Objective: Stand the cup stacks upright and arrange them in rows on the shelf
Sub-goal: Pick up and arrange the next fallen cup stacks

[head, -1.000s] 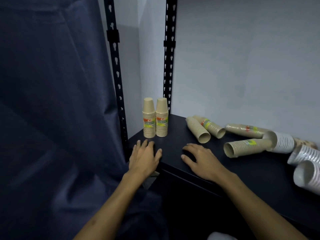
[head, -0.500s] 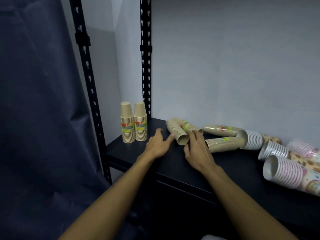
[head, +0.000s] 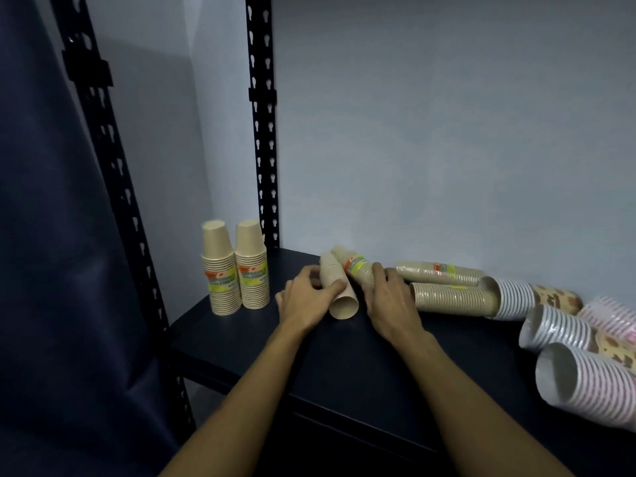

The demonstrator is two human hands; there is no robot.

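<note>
Kraft stacks [head: 339,287] lie mid-shelf [head: 241,342]: the left hand [head: 306,301] curls around one, the right hand [head: 389,301] cups its neighbour [head: 356,268], so tipping them upright beside the standing pair [head: 235,266] comes next.

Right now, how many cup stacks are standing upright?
2: left stack and right stack, side by side at the shelf's left end. All others lie down.

Two bare forearms reach in from the lower edge, uncovered to the frame's border: no sleeve, watch, ring or glove shows. The left hand [head: 308,301] and right hand [head: 390,299] are ungloved, fingers slender.
</note>
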